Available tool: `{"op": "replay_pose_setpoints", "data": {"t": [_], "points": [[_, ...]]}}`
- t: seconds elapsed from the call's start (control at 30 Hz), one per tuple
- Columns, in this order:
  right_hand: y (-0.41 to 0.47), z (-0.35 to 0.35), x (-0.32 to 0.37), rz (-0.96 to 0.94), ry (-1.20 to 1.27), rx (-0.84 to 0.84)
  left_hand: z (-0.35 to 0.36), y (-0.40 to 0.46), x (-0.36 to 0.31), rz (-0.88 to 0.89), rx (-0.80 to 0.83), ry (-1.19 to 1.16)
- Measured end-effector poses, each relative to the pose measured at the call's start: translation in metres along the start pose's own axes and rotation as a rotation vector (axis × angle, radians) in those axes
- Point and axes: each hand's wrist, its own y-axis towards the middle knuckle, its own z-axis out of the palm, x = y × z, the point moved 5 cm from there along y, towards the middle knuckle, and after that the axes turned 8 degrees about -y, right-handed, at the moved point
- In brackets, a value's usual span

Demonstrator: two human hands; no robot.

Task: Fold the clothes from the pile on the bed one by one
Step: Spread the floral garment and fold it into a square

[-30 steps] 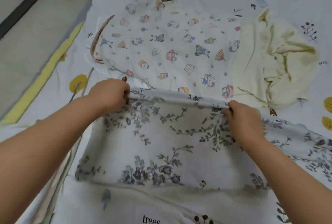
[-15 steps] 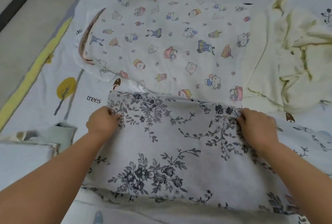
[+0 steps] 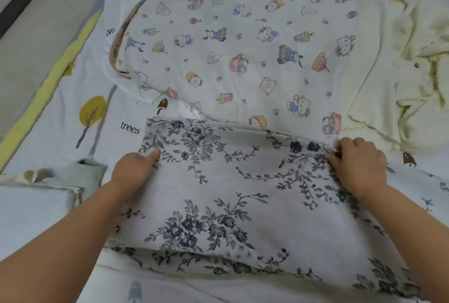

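Note:
A white garment with a grey floral print (image 3: 243, 193) lies in front of me on the bed, its far edge folded over. My left hand (image 3: 133, 169) grips its left edge, the thumb on top of the cloth. My right hand (image 3: 357, 159) pinches the upper right corner with curled fingers. Beyond it a white cartoon-print garment (image 3: 243, 47) lies spread flat. A crumpled cream-yellow garment (image 3: 418, 72) sits at the right.
The bed sheet (image 3: 73, 145) is white with tree prints and the word "trees". A folded pale stack (image 3: 36, 193) lies at the left by my forearm. The bed's yellow-trimmed edge (image 3: 48, 79) and the floor (image 3: 36, 23) run along the left.
Both hands brought the floral garment's held edge down onto the bed, laying the fold flat. The view has moved closer and a little forward over the clothes.

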Motion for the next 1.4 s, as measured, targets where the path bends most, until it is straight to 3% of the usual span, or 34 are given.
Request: {"op": "replay_pose_setpoints", "data": {"t": [0.27, 0.4, 0.53, 0.67, 0.77, 0.87, 0.93, 1.03, 1.13, 1.2, 1.27, 1.33, 1.4], "points": [[-0.013, -0.030, -0.003, 0.022, 0.130, -0.111, -0.064, -0.034, 0.009, 0.323, -0.222, 0.197], [-0.013, -0.037, 0.034, -0.006, 0.139, -0.154, -0.082, -0.034, 0.023, 0.252, -0.342, 0.241], [-0.034, -0.021, 0.067, -0.013, 0.120, 0.012, -0.067, -0.043, 0.018, 0.249, -0.303, 0.224], [-0.095, -0.004, 0.091, -0.111, 0.180, -0.007, -0.022, -0.103, -0.002, 0.611, -0.324, 0.255], [-0.150, 0.013, 0.106, -0.231, 0.145, 0.019, 0.035, -0.146, 0.016, 0.824, -0.069, 0.401], [-0.179, 0.049, 0.105, -0.406, -0.003, 0.232, 0.061, -0.149, 0.048, 0.767, 0.172, 0.564], [-0.177, 0.059, 0.098, -0.415, 0.039, 0.277, 0.063, -0.143, 0.056, 0.730, 0.167, 0.575], [-0.180, 0.042, 0.096, -0.421, 0.112, 0.162, 0.055, -0.149, 0.053, 0.772, 0.195, 0.545], [-0.204, 0.027, 0.095, -0.554, 0.066, 0.098, 0.046, -0.173, 0.060, 1.036, 0.182, 0.499], [-0.216, 0.032, 0.090, -0.628, -0.076, 0.148, 0.041, -0.178, 0.067, 1.141, 0.146, 0.553], [-0.213, 0.040, 0.079, -0.575, -0.116, 0.223, 0.031, -0.168, 0.066, 1.087, 0.070, 0.557], [-0.203, 0.024, 0.074, -0.491, -0.044, 0.171, 0.017, -0.157, 0.056, 1.050, -0.021, 0.489], [-0.192, 0.004, 0.068, -0.419, 0.148, -0.017, 0.006, -0.153, 0.043, 1.033, -0.067, 0.396]]}}
